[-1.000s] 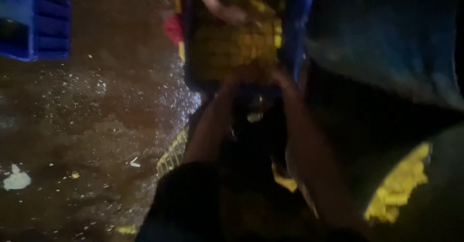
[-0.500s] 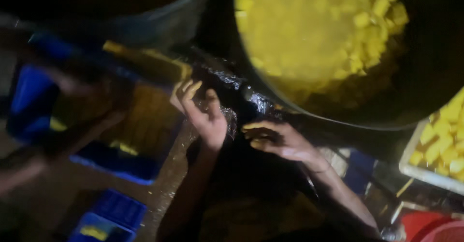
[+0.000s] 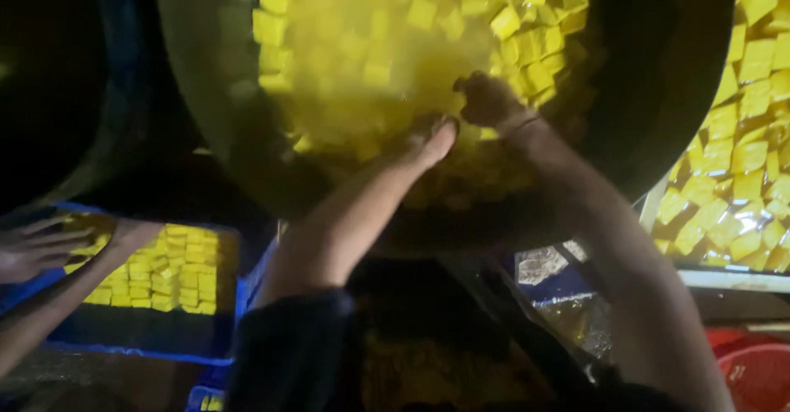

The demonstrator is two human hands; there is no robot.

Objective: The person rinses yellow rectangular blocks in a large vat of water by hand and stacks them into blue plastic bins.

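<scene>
Both my arms reach forward into a big round dark pot (image 3: 658, 116) full of yellow liquid and floating yellow cubes (image 3: 527, 58). My left hand (image 3: 432, 140) dips into the liquid, fingers partly submerged and blurred. Beside it my right hand (image 3: 490, 99) is curled among the cubes; what it holds is hidden by liquid and blur.
A blue crate (image 3: 123, 330) with rows of yellow cubes sits at lower left, another person's hands (image 3: 33, 247) on it. A tray of yellow cubes (image 3: 741, 181) lies at right, above a red tub (image 3: 753, 375). A second dark vessel (image 3: 49, 91) stands at left.
The view rose from the floor and crate to the pot. My hands went from the pot's rim forward into the yellow liquid.
</scene>
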